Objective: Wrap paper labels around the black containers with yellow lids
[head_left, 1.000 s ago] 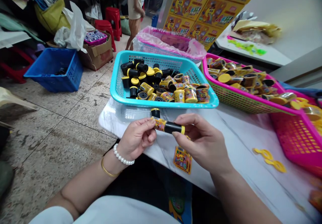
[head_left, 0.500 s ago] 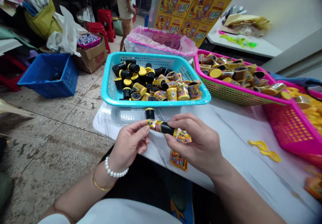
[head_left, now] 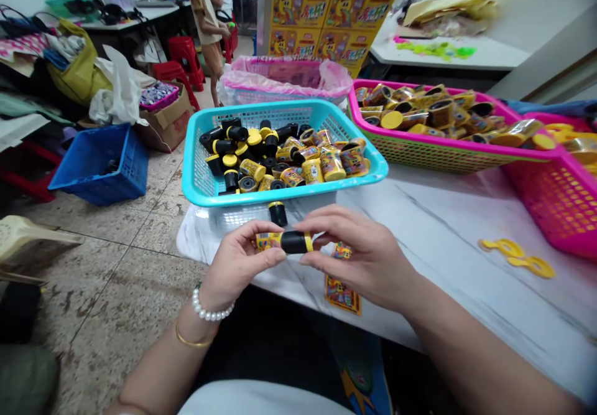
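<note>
A small black cylinder with a yellow end [head_left: 295,242] lies sideways between my hands, a printed yellow label [head_left: 269,241] at its left part. My left hand [head_left: 245,253] pinches the labelled part between thumb and fingers. At the yellow end, my right hand [head_left: 357,256] has its thumb and fingertips closed about the cylinder. Printed yellow-and-red labels [head_left: 342,293] lie on the table under my right hand. Another black cylinder [head_left: 278,214] stands just beyond my hands, by the turquoise basket [head_left: 280,198], which holds plain black cylinders and labelled ones.
Pink baskets [head_left: 448,160] with labelled cylinders and yellow parts line the right. Yellow ring-shaped pieces [head_left: 517,257] lie on the white table [head_left: 420,216]. A blue crate [head_left: 100,166] stands on the floor at left. Behind are stacked yellow cartons [head_left: 321,17] and people standing.
The cylinder has shifted left and turned level, with its black part and yellow end now showing between my hands. My right hand has moved back toward the yellow end. The view has shifted slightly.
</note>
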{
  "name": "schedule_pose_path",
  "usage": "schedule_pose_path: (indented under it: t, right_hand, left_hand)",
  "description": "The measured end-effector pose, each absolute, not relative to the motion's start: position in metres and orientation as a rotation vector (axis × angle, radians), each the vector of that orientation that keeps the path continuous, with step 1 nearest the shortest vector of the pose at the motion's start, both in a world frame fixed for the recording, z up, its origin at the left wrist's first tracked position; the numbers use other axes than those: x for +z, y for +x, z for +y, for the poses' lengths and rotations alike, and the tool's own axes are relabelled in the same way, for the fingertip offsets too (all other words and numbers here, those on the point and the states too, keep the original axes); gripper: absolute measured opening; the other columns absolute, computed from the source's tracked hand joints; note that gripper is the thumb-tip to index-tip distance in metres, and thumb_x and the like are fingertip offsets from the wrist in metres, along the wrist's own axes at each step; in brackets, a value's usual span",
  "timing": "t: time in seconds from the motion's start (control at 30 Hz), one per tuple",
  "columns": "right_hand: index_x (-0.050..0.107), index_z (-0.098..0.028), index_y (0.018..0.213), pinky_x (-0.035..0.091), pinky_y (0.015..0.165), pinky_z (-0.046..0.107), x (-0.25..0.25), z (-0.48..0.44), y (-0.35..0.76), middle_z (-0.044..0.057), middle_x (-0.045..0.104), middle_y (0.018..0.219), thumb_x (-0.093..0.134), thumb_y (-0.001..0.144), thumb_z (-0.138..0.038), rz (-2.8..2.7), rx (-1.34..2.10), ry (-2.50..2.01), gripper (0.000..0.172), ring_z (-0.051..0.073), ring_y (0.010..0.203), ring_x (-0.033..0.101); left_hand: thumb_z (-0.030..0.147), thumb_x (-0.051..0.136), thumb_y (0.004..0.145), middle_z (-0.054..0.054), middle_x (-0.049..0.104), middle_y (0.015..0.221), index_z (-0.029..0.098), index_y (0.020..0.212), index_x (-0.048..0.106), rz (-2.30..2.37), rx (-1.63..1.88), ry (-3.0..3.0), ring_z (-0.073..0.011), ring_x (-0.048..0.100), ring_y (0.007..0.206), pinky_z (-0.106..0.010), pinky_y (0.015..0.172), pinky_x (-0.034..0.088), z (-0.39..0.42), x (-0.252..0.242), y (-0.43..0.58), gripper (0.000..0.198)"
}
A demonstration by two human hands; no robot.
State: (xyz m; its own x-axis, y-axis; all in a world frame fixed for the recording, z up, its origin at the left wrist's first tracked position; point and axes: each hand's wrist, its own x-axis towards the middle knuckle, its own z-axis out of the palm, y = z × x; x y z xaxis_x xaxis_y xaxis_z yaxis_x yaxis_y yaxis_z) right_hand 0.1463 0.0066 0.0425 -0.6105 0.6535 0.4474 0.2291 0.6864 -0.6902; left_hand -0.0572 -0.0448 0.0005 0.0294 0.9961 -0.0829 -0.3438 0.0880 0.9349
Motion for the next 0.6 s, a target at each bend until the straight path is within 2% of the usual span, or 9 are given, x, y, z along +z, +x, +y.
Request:
schedule_pose_path:
  t: [0.07,0.2,0.33,0.5,0.6]
  right_hand:
    - [0.068,-0.026,0.116,0.066,0.070,0.028,0.043,0.008,0.147,0.004,0.073,0.103,0.076,0.085,-0.021,-2.153,0.747,-0.711,0.032,0.017,0.086,0.073]
    - [0.070,-0.027,0.105,0.066,0.072,0.030,0.050,0.010,0.153,0.005,0.076,0.101,0.074,0.086,-0.017,-2.213,0.489,-0.631,0.022,0.020,0.090,0.075]
    - [0.070,-0.026,0.109,0.065,0.079,0.030,0.053,0.013,0.156,0.007,0.073,0.105,0.069,0.089,-0.013,-2.292,0.312,-0.579,0.023,0.018,0.092,0.074]
    - [0.069,-0.023,0.105,0.065,0.074,0.027,0.040,0.013,0.149,0.007,0.070,0.098,0.069,0.089,-0.016,-2.263,0.326,-0.590,0.017,0.016,0.085,0.072]
    - [0.067,-0.021,0.104,0.066,0.072,0.026,0.037,0.014,0.147,0.006,0.068,0.097,0.073,0.087,-0.018,-2.171,0.443,-0.662,0.018,0.015,0.083,0.070]
  left_hand:
    - [0.026,0.091,0.068,-0.004,0.075,0.090,0.018,0.093,0.078,1.034,1.285,0.965,-0.0155,0.065,0.084,-0.027,0.079,0.052,-0.041,0.007,-0.056,0.030]
    - [0.026,0.088,0.070,-0.006,0.077,0.094,0.018,0.096,0.079,1.058,1.235,1.119,-0.0191,0.067,0.091,-0.031,0.088,0.050,-0.028,0.020,-0.056,0.028]
    - [0.026,0.088,0.070,-0.007,0.076,0.094,0.017,0.093,0.079,1.022,1.194,1.164,-0.0201,0.067,0.091,-0.031,0.087,0.051,-0.019,0.023,-0.056,0.026]
    - [0.026,0.088,0.071,-0.004,0.074,0.090,0.018,0.090,0.076,1.008,1.218,1.163,-0.0178,0.066,0.087,-0.028,0.082,0.051,-0.018,0.016,-0.045,0.024]
    - [0.032,0.088,0.072,-0.005,0.074,0.096,0.018,0.095,0.075,1.001,1.271,1.123,-0.0170,0.066,0.089,-0.025,0.080,0.051,-0.019,0.012,-0.041,0.030]
